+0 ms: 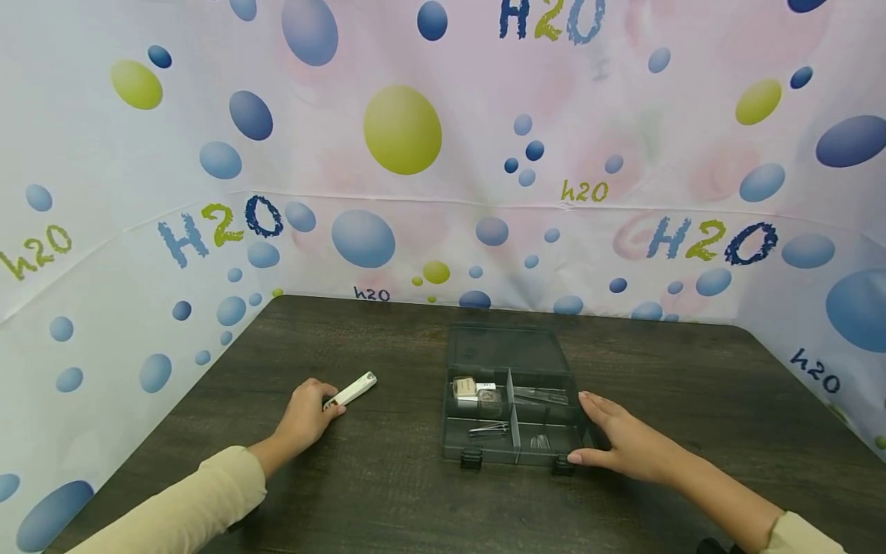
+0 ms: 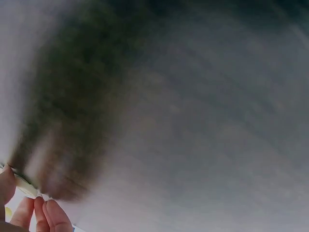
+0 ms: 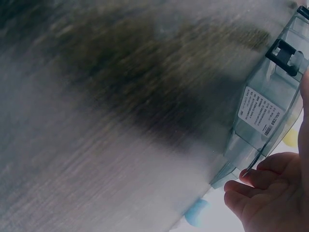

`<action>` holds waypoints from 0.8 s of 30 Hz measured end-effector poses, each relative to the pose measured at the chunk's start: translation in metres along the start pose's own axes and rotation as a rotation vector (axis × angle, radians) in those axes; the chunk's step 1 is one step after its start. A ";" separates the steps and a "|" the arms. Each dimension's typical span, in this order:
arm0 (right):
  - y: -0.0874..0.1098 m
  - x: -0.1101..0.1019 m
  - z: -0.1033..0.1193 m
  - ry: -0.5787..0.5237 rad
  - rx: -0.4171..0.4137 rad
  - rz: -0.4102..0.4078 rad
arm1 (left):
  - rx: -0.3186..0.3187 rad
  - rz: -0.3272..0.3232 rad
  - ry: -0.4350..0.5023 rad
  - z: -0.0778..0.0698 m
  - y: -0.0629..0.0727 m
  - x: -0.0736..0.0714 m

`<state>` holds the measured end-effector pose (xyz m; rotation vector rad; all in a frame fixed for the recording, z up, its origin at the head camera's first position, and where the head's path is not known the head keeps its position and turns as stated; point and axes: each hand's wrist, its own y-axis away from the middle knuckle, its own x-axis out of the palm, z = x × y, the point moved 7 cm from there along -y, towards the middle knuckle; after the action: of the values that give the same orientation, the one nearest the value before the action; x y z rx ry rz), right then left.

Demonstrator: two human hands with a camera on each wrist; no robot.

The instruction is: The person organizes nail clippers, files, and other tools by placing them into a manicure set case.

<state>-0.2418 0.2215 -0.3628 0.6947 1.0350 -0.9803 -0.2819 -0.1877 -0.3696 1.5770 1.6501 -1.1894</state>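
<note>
On the left, my left hand [image 1: 304, 415] pinches a slim white tool [image 1: 354, 388] with a small dark round spot near its far end. Its kind is not clear. The left wrist view shows fingertips [image 2: 53, 215] and thumb around a pale edge of that tool [image 2: 26, 187]. My right hand [image 1: 626, 442] holds the right side of a grey see-through compartment box [image 1: 515, 450], thumb at the front corner, fingers farther back. The box's lid [image 1: 505, 348] is raised at the back. In the right wrist view, curled fingers [image 3: 260, 179] touch the box's end, beside its white label [image 3: 260, 111].
In the box are small pale blocks [image 1: 465, 387], thin metal pieces [image 1: 540, 395], a small scissors-like metal item [image 1: 488, 429] and small clear pieces [image 1: 540, 442]. Black latches [image 1: 471, 459] sit at the front. Behind the dark wooden table [image 1: 388, 492] hangs a patterned curtain [image 1: 457, 177].
</note>
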 end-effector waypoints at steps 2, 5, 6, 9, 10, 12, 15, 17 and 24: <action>0.000 0.000 0.000 0.002 -0.001 -0.001 | -0.007 0.000 0.011 0.001 0.000 0.000; 0.000 0.000 0.000 0.003 0.000 0.000 | -0.006 -0.001 0.013 0.001 0.000 -0.001; 0.000 0.000 0.000 0.003 0.001 0.000 | -0.004 -0.002 0.010 0.002 0.000 -0.001; 0.000 0.000 0.000 0.003 -0.001 0.001 | 0.003 -0.006 -0.006 0.002 0.000 -0.001; 0.000 0.000 0.000 0.004 -0.003 0.001 | 0.005 -0.006 -0.010 0.003 0.000 -0.001; 0.000 0.000 0.000 0.008 -0.007 -0.001 | 0.007 -0.004 -0.015 0.003 0.000 0.000; 0.000 0.000 0.000 0.014 -0.012 -0.005 | 0.013 0.009 -0.015 0.003 0.000 0.000; 0.000 0.000 0.000 0.015 -0.012 -0.007 | 0.021 0.019 -0.015 0.002 0.000 -0.001; 0.000 -0.001 0.000 0.012 -0.007 -0.009 | 0.065 0.036 0.002 -0.001 -0.002 -0.006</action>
<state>-0.2415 0.2214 -0.3621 0.6914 1.0524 -0.9805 -0.2827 -0.1892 -0.3632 1.6408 1.5930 -1.2343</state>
